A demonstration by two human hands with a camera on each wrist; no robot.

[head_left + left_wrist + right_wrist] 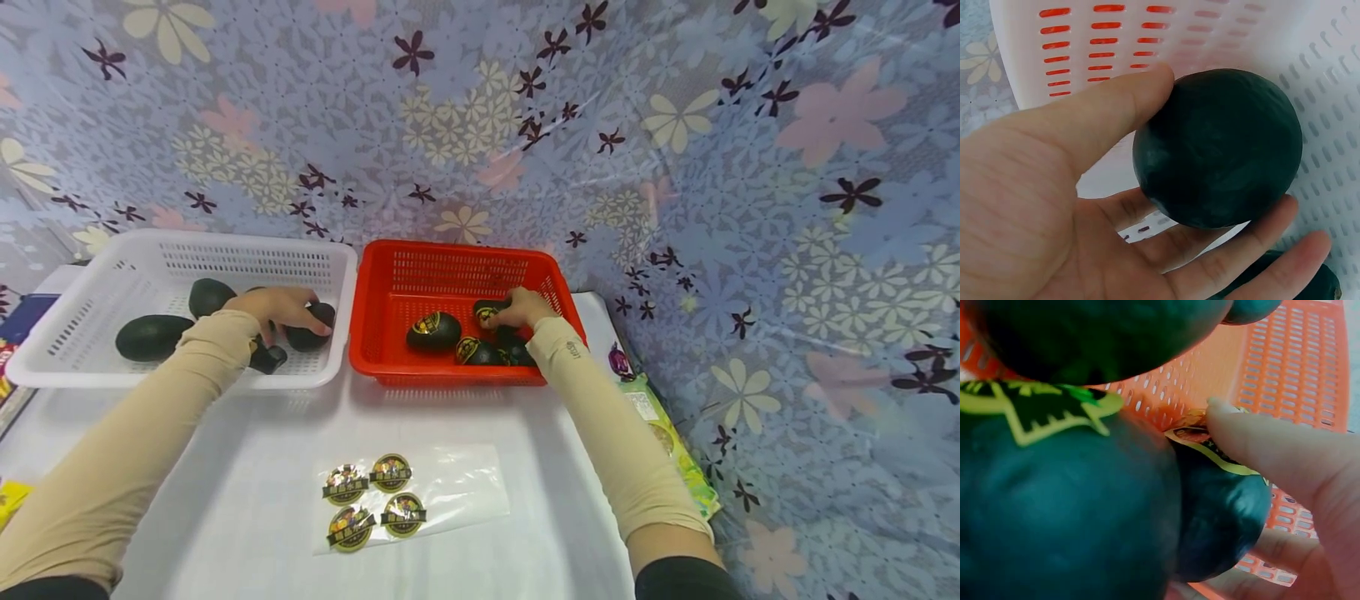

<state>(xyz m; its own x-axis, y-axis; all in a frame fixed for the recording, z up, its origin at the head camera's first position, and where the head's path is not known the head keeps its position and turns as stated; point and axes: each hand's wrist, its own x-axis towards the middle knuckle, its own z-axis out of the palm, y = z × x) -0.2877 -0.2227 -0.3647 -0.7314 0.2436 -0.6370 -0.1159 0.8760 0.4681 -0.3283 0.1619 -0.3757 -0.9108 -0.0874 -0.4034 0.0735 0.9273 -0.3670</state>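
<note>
Sleeves (153,454) of cream cloth cover 2 arms that stretch forward from the lower edge. At the left, a white basket (247,257) of slotted plastic holds smooth, dark green fruits, among them a long oval fruit (150,337). Near the basket's right end, the left hand (281,308) bends down over a rounder fruit (1218,148) — thumb on one side, fingers curved beneath — and grasps it within the basket. Its skin looks glossy, almost black and bare in the left wrist view.

Near the middle, a clear sheet (465,483) lies flat on a white table cover (247,500), bearing 4 round stickers (390,472) in gold and black. A red basket (465,258), also perforated plastic, sits just beside the white one; fruits in it wear gold-edged labels (427,323). Inside it, the right hand (525,308) grips a labelled fruit (1222,512) — thumb on the label, fingers beneath.

At the far right lie a shiny green packet (671,442) and a flower-patterned sheet (750,167).
</note>
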